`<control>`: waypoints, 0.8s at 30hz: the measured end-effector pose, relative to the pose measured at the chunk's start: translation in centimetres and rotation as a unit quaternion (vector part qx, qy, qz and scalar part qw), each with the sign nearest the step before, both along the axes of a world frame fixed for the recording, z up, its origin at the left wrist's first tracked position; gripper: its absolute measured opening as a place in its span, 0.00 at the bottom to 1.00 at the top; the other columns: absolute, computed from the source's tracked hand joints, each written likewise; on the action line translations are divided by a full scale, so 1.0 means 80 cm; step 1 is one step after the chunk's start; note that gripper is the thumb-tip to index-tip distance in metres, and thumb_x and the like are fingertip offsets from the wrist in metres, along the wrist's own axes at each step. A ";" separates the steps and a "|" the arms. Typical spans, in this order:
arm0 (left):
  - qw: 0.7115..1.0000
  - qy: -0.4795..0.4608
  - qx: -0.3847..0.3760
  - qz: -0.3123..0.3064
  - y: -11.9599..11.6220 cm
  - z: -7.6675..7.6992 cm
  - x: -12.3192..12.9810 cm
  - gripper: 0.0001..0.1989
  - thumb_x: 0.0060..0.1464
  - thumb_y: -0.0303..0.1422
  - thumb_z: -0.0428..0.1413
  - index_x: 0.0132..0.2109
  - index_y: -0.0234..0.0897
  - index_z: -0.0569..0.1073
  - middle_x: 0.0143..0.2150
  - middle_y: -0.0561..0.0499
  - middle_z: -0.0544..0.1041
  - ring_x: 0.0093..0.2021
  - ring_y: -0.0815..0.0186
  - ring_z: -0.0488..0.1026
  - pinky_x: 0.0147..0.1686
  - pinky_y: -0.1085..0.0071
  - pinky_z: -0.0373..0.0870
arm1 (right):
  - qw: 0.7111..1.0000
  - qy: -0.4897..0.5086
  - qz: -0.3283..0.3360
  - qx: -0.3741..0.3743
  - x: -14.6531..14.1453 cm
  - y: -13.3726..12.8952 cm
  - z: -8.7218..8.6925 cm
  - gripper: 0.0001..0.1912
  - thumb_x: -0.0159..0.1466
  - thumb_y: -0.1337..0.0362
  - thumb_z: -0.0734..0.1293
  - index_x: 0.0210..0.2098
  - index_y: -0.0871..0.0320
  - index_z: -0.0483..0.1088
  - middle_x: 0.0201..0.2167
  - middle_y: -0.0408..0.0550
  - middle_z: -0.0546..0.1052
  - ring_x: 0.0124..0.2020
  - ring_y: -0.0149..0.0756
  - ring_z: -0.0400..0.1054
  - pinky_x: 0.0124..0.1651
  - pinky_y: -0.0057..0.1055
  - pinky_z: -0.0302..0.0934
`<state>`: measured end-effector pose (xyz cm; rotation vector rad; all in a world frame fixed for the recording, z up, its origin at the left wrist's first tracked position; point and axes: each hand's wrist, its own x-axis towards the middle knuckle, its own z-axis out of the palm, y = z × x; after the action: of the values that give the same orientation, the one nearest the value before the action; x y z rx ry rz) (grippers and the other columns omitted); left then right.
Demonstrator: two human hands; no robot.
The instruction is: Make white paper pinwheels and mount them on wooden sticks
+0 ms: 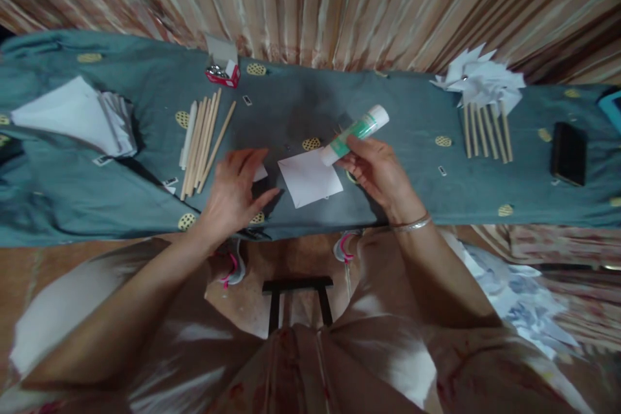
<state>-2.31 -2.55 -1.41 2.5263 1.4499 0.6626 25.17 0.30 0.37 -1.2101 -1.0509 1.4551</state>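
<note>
Right fingers [350, 154] hold glue stick [358, 132] slanting up-right.

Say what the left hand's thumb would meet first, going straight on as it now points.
Likely the square paper, though depth is unclear and the left hand may pass above it.

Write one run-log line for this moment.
right hand: holds white-green tube over paper; left hand: open; wooden sticks: on cloth
</note>
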 end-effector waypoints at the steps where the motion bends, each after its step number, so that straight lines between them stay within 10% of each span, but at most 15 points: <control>1: 1.000 0.000 -0.018 0.019 0.003 -0.001 -0.006 0.29 0.59 0.47 0.56 0.62 0.37 0.66 0.56 0.39 0.73 0.56 0.48 0.70 0.55 0.50 0.69 | 1.000 0.012 0.001 -0.003 -0.004 -0.001 0.000 0.18 0.51 0.48 0.76 0.29 0.55 0.74 0.30 0.43 0.79 0.34 0.31 0.75 0.40 0.29 0.72; 10: 0.963 -0.195 -0.175 0.060 0.000 0.008 0.005 0.18 0.55 0.42 0.60 0.48 0.35 0.79 0.45 0.44 0.78 0.44 0.58 0.76 0.48 0.62 0.73 | 0.990 0.122 0.015 -0.063 -0.037 -0.001 0.000 0.20 0.44 0.52 0.81 0.31 0.55 0.78 0.33 0.41 0.82 0.31 0.28 0.74 0.37 0.24 0.72; 24: 0.929 -0.313 -0.189 0.062 -0.001 0.009 0.033 0.19 0.52 0.42 0.64 0.48 0.35 0.79 0.41 0.45 0.80 0.38 0.62 0.75 0.39 0.66 0.72 | 0.986 0.140 0.002 -0.093 -0.050 -0.004 -0.002 0.20 0.42 0.59 0.83 0.30 0.59 0.76 0.32 0.45 0.82 0.33 0.33 0.76 0.43 0.32 0.75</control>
<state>0.29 -2.60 -0.73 1.7169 1.3334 0.9821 21.19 -0.04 0.18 -1.0910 -0.7401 1.6997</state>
